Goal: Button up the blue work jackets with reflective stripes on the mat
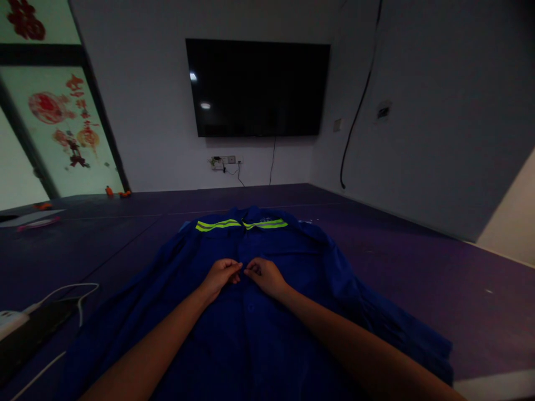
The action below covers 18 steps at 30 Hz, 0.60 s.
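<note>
A dark blue work jacket lies spread out, front up, its collar at the far end and its sleeves out to both sides. Yellow-green reflective strips cross its chest. Over the front placket, my left hand is closed in a pinch on the cloth near the centre line. Just to its right, my right hand pinches at the same placket, fingertips almost meeting those of the left. What exactly lies between the fingertips is too small to see. A button shows below the hands.
The jacket rests on a purple surface. At the left are a black box-like object, a white plug block and a white cable. A television hangs on the far wall, and a black cable dangles at the right.
</note>
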Motion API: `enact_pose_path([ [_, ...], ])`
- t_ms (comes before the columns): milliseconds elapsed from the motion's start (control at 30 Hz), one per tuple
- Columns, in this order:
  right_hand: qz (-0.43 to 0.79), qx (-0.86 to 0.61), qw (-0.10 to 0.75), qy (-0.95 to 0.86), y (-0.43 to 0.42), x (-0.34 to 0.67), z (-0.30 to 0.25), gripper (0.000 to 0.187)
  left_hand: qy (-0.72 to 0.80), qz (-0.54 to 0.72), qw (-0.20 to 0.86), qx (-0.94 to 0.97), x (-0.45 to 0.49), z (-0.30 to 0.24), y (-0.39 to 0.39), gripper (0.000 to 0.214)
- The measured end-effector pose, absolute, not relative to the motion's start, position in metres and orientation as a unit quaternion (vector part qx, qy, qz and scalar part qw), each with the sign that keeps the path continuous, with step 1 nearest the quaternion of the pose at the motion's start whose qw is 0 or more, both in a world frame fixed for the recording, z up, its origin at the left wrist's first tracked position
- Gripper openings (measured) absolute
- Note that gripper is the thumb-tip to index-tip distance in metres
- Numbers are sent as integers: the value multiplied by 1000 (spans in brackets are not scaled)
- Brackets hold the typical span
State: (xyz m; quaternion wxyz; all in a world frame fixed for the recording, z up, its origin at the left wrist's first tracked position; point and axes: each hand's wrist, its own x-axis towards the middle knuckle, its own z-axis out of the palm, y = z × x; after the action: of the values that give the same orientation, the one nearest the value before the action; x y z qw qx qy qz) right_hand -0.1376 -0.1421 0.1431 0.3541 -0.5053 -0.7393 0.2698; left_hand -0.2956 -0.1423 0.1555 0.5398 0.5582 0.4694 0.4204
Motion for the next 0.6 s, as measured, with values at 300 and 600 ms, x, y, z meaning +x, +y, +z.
enact_pose_path([
  [300,280,-500,358,-737,-141,-138,142,11,473,417,532,565,-295,158,-145,33],
  [600,282,-492,363,-739,-143,-137,142,10,487,393,567,536,-299,162,-145,28],
])
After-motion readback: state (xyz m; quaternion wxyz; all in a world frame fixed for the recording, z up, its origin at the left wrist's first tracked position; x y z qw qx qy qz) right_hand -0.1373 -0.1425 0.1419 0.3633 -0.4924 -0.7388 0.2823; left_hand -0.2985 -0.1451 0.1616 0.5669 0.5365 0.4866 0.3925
